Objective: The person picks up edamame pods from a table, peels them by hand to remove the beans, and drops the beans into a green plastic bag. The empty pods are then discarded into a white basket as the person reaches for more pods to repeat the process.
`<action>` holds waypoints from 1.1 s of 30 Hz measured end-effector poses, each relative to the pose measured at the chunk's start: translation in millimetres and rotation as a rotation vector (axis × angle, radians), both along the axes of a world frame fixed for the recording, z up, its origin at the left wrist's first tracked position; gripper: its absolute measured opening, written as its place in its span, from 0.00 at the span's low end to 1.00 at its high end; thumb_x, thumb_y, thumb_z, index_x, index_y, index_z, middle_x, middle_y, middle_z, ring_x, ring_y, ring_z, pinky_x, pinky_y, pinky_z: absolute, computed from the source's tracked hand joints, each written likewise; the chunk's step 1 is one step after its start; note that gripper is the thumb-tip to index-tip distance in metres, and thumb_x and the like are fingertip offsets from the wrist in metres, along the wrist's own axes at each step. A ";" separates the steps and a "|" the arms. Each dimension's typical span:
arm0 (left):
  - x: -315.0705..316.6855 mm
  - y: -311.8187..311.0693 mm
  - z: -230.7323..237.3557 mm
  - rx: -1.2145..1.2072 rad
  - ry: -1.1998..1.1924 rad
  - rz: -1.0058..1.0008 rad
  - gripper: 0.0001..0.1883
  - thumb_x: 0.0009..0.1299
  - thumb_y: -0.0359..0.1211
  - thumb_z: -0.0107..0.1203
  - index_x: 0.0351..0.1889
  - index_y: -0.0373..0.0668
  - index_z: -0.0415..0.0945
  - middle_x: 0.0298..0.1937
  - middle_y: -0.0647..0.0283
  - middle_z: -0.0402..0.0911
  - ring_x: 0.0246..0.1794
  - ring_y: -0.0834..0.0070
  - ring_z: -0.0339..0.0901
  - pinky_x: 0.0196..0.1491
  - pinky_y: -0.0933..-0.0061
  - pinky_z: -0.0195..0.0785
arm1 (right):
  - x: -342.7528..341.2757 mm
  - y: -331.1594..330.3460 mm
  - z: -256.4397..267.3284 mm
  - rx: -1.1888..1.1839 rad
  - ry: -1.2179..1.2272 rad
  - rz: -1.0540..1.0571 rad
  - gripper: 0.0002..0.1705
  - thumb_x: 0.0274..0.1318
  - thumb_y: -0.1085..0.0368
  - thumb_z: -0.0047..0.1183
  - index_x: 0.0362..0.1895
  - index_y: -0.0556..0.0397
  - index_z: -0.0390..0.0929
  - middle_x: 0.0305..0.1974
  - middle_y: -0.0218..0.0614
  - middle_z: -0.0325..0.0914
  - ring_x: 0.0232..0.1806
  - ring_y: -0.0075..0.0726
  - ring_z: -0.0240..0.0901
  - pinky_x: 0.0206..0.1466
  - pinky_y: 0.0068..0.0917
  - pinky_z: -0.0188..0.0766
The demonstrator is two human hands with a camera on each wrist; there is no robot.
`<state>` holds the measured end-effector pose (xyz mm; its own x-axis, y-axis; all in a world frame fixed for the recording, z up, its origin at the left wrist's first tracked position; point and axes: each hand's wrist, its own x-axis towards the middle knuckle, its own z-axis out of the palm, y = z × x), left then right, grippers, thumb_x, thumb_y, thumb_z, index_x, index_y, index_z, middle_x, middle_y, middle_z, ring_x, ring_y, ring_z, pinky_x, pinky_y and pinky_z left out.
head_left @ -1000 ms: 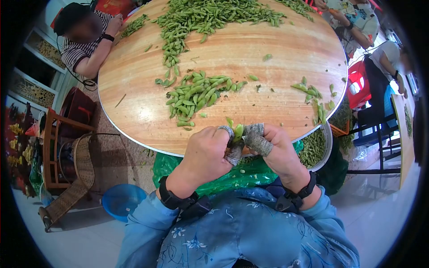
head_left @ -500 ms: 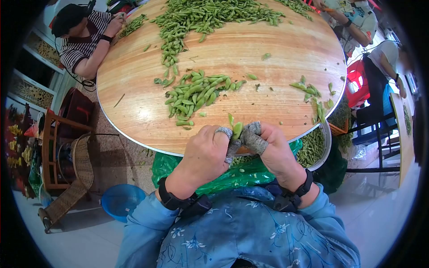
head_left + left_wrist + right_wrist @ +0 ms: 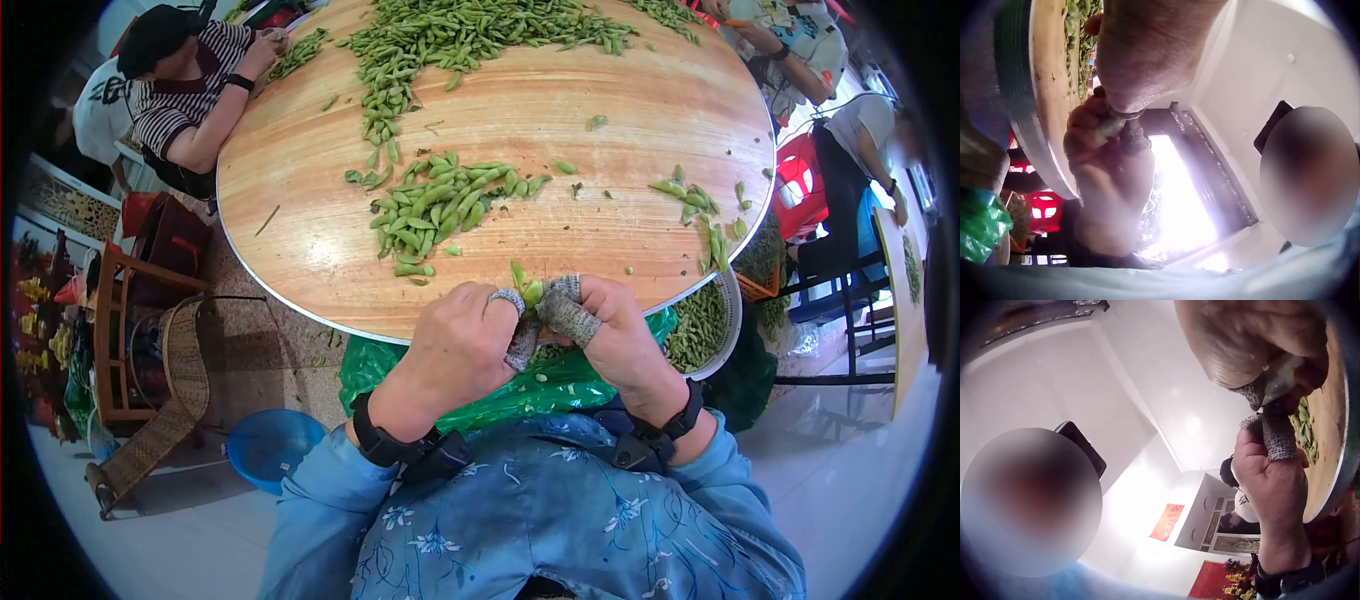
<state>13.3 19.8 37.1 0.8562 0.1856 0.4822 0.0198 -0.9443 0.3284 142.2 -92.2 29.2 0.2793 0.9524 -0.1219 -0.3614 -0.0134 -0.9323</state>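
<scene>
In the head view, both hands meet over the table's near edge with a green soybean pod (image 3: 533, 292) between their fingertips. My left hand (image 3: 455, 335) pinches it from the left, thumb and index finger in grey knitted finger covers. From the right, my right hand (image 3: 622, 335) pinches the same pod, with matching finger covers (image 3: 570, 318) on its thumb and index finger. The fingers partly hide the pod. Just beyond the hands lies a small pile of pods (image 3: 440, 208). The right wrist view shows the fingertips of both hands close together.
A large heap of pods (image 3: 470, 40) covers the far side of the round wooden table (image 3: 600, 230). Loose pods (image 3: 690, 195) lie at the right. Below the table edge are a green plastic bag (image 3: 480, 408) and a white basket (image 3: 735, 335) of pods. Other people sit around the table.
Both hands stay nearly in place, and the pod sits slightly lower between the fingers. A person in a white top has come into view at the far left.
</scene>
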 end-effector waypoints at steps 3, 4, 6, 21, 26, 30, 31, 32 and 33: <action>-0.8 -1.0 -3.0 0.011 -0.003 -0.012 0.12 0.44 0.27 0.58 0.22 0.36 0.64 0.19 0.55 0.67 0.20 0.58 0.67 0.21 0.63 0.60 | -2.1 -0.6 0.7 -0.020 -0.025 -0.013 0.06 0.55 0.71 0.44 0.32 0.61 0.71 0.29 0.29 0.73 0.32 0.20 0.68 0.38 0.22 0.69; -1.1 -1.3 -5.0 0.010 -0.002 -0.013 0.12 0.44 0.27 0.58 0.22 0.36 0.64 0.19 0.55 0.67 0.20 0.58 0.67 0.21 0.63 0.60 | -2.0 -0.8 -0.1 -0.021 -0.024 -0.014 0.06 0.55 0.71 0.44 0.32 0.61 0.71 0.29 0.29 0.73 0.32 0.20 0.68 0.38 0.22 0.69; -1.1 -2.1 -8.6 0.028 -0.014 -0.008 0.13 0.44 0.27 0.57 0.23 0.36 0.63 0.21 0.54 0.67 0.20 0.58 0.66 0.21 0.63 0.60 | -0.8 -0.8 -3.3 -0.062 -0.148 -0.026 0.05 0.54 0.72 0.44 0.32 0.61 0.71 0.28 0.29 0.73 0.31 0.19 0.67 0.37 0.21 0.69; -2.5 -8.9 -19.3 -0.410 -0.169 0.014 0.09 0.54 0.24 0.50 0.33 0.36 0.66 0.21 0.56 0.69 0.21 0.61 0.69 0.25 0.68 0.63 | -2.3 -0.7 -15.2 0.154 -0.273 -0.044 0.04 0.53 0.71 0.47 0.30 0.60 0.72 0.25 0.29 0.73 0.29 0.17 0.65 0.32 0.19 0.65; -5.9 -2.1 -13.3 -1.290 -0.024 0.022 0.05 0.64 0.29 0.45 0.33 0.37 0.66 0.18 0.64 0.67 0.20 0.78 0.67 0.24 0.77 0.62 | -1.5 2.5 -10.8 0.215 -0.303 -0.063 0.05 0.54 0.71 0.46 0.31 0.61 0.72 0.26 0.31 0.73 0.29 0.19 0.66 0.33 0.20 0.66; -5.0 -3.5 0.8 -1.337 0.090 0.105 0.05 0.66 0.30 0.44 0.32 0.37 0.67 0.20 0.69 0.68 0.18 0.86 0.64 0.22 0.85 0.59 | 3.8 2.6 -3.4 0.135 -0.373 -0.040 0.05 0.54 0.71 0.46 0.33 0.61 0.72 0.27 0.33 0.74 0.30 0.21 0.68 0.34 0.20 0.66; -3.6 -5.3 4.5 -1.336 0.089 0.105 0.05 0.66 0.30 0.44 0.32 0.37 0.67 0.20 0.69 0.68 0.18 0.86 0.64 0.22 0.85 0.59 | 4.0 2.8 0.8 0.136 -0.373 -0.039 0.05 0.54 0.71 0.46 0.33 0.61 0.72 0.27 0.33 0.74 0.30 0.21 0.68 0.34 0.20 0.66; -2.3 -7.4 7.5 -1.255 0.067 0.095 0.05 0.66 0.29 0.44 0.31 0.37 0.67 0.19 0.69 0.68 0.18 0.87 0.64 0.21 0.85 0.58 | 3.7 2.7 5.2 0.140 -0.478 -0.049 0.04 0.51 0.73 0.47 0.32 0.60 0.72 0.26 0.36 0.74 0.29 0.26 0.69 0.33 0.23 0.66; -2.0 -8.6 8.8 -1.175 0.045 0.087 0.05 0.66 0.29 0.44 0.31 0.37 0.67 0.18 0.69 0.67 0.17 0.88 0.63 0.20 0.85 0.57 | 3.5 2.9 7.4 0.143 -0.582 -0.058 0.04 0.47 0.75 0.48 0.31 0.59 0.73 0.25 0.38 0.73 0.29 0.31 0.71 0.32 0.26 0.66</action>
<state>11.4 11.2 45.9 0.8309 0.5538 -0.0543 0.1031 -0.0573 0.9930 145.8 -89.4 36.6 0.3142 0.9292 0.1947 0.2127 0.1309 -0.9683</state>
